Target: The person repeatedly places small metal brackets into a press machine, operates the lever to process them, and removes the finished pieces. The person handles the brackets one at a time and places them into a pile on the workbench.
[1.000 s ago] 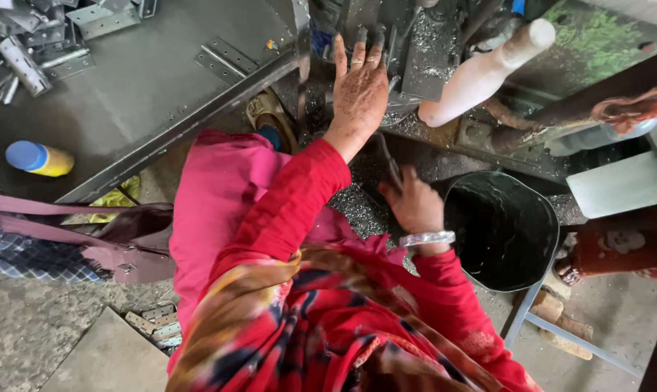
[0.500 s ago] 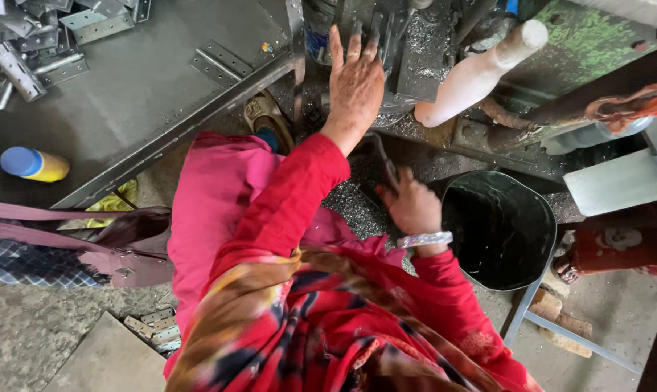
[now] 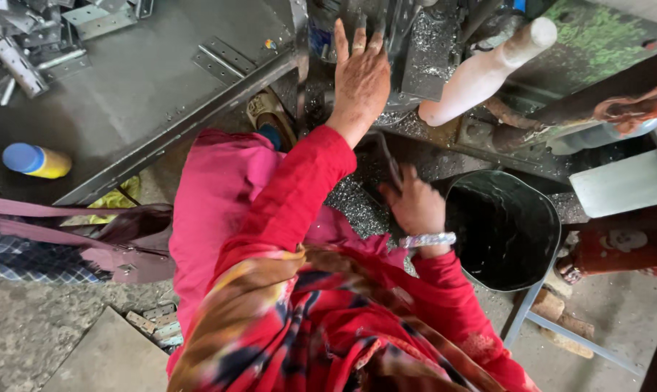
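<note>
up top, the left hand lies spread flat on a shaving-strewn machine bed, fingertips partly hidden; the right hand curls round a dark flat metal piece, grip hard to make out, beside a black bucket

A black bucket and white handle crowd the hands' right side.

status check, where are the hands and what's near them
Left hand flat, fingers spread, on the machine. Right hand lower, on a dark metal piece. Black bucket beside it.
</note>
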